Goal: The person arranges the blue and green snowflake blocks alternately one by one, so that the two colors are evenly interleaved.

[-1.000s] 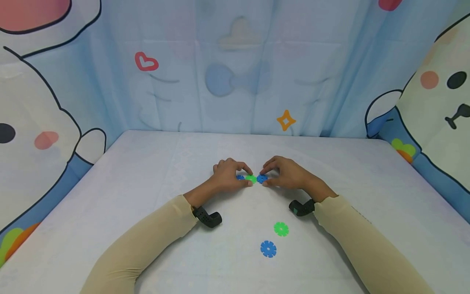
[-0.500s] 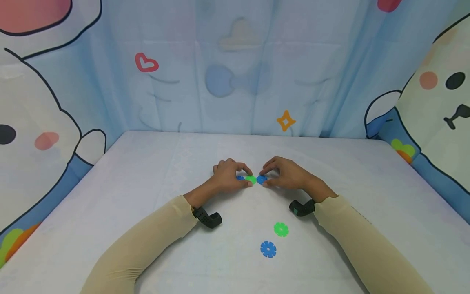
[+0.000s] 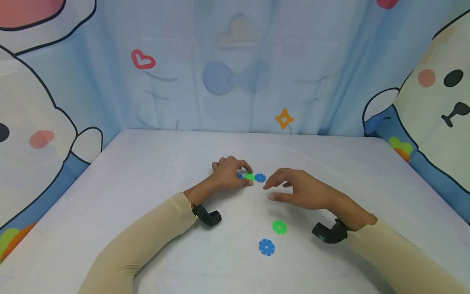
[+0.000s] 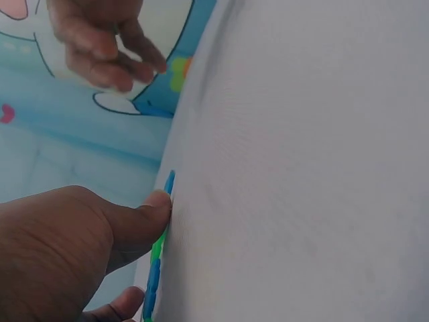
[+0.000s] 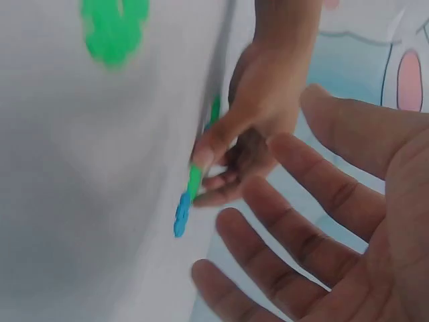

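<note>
At the left of the head view, a tan sleeve (image 3: pixel 147 234) slants up across the white tabletop (image 3: pixel 205 257) to a black wrist camera (image 3: pixel 207 216), angled so as to look at the fingers. Beyond it, around the middle of the frame, the left hand (image 3: pixel 228 174) pinches the green disc (image 3: pixel 249 177) of a short row between thumb and fingers, probably to steady the whole row by that one piece. The row's left blue disc (image 3: pixel 240 176) is partly hidden under the hand; the right blue disc (image 3: pixel 260 178) sits beyond the fingertips, its edge meeting the green one. The notched rims look made to slot together, which would explain the edge-to-edge order, but whether they lock cannot be told. The left wrist view shows another bit of green at the row's lower end (image 4: pixel 149 320).

Below centre in the head view lie a loose blue disc (image 3: pixel 266 247) and, just up and right of it, a loose green disc (image 3: pixel 279 227), both flat and apart from the row, seemingly spare pieces within reach. Right of centre, the right hand (image 3: pixel 301 190) hovers with spread, slightly bent fingers, holding nothing and touching no disc.
</note>
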`<state>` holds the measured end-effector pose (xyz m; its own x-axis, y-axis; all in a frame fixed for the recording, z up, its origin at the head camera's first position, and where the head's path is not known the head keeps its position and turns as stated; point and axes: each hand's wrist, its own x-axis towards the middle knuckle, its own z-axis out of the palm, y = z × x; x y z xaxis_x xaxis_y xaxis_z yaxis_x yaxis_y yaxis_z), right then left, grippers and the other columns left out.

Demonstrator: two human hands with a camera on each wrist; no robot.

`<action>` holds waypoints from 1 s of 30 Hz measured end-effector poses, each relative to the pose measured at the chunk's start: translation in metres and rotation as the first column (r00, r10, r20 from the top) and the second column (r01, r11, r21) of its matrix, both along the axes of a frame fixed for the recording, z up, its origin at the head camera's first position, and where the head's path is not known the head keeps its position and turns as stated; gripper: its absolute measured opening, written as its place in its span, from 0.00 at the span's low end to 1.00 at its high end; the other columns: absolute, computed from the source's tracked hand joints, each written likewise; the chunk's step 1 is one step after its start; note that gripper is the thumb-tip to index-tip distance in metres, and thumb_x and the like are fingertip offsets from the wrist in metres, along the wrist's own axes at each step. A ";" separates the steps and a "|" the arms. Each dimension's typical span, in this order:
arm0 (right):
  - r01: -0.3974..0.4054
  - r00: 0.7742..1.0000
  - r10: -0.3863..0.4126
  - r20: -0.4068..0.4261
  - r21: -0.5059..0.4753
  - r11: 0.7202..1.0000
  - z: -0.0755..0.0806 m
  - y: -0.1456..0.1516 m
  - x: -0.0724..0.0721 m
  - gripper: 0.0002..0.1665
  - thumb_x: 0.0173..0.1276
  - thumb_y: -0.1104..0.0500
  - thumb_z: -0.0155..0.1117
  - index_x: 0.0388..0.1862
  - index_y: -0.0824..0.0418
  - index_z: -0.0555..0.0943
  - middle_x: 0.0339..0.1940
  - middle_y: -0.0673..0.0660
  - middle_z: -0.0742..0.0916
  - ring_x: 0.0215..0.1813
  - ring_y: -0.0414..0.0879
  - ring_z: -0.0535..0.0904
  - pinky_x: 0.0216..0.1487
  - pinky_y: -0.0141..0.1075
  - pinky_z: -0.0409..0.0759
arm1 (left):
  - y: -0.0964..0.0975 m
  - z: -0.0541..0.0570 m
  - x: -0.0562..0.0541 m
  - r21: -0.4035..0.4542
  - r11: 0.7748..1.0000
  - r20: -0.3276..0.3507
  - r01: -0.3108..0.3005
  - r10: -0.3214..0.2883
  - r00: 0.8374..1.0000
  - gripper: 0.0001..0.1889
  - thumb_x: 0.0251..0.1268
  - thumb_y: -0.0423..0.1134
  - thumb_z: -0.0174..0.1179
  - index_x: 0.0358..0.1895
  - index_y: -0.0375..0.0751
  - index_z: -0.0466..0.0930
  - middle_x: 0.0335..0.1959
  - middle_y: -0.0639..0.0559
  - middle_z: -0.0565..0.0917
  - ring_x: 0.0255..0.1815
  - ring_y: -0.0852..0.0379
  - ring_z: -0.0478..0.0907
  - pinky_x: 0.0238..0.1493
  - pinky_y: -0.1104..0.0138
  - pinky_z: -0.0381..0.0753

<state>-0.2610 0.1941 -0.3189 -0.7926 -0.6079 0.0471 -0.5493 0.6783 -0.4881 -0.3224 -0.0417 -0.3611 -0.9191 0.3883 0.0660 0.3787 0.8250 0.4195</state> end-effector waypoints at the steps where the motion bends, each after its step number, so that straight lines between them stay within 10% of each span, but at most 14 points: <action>1: -0.020 1.000 0.020 -0.002 0.022 1.000 0.001 0.002 0.007 0.16 0.65 0.47 0.70 0.50 0.47 0.84 0.51 0.45 0.84 0.56 0.46 0.79 0.58 0.50 0.80 | 0.001 0.000 0.000 -0.002 1.000 0.000 0.004 -0.004 1.000 0.20 0.61 0.57 0.65 0.55 0.60 0.82 0.58 0.48 0.77 0.59 0.43 0.69 0.56 0.48 0.61; 9: -0.091 0.995 0.087 0.053 0.084 0.992 -0.004 0.014 0.037 0.12 0.61 0.47 0.73 0.44 0.39 0.84 0.47 0.37 0.81 0.51 0.41 0.79 0.52 0.42 0.82 | 0.013 0.003 -0.002 -0.001 1.000 0.000 0.023 -0.023 1.000 0.20 0.60 0.57 0.66 0.55 0.60 0.82 0.56 0.47 0.77 0.59 0.44 0.68 0.55 0.48 0.60; 30: -0.167 0.980 0.164 0.114 0.017 0.986 -0.025 0.021 0.034 0.15 0.58 0.47 0.76 0.44 0.40 0.84 0.40 0.39 0.82 0.41 0.36 0.76 0.42 0.30 0.76 | 0.024 -0.006 -0.003 0.022 1.000 0.009 0.006 -0.006 1.000 0.17 0.59 0.57 0.66 0.52 0.62 0.84 0.58 0.51 0.78 0.58 0.45 0.71 0.53 0.51 0.61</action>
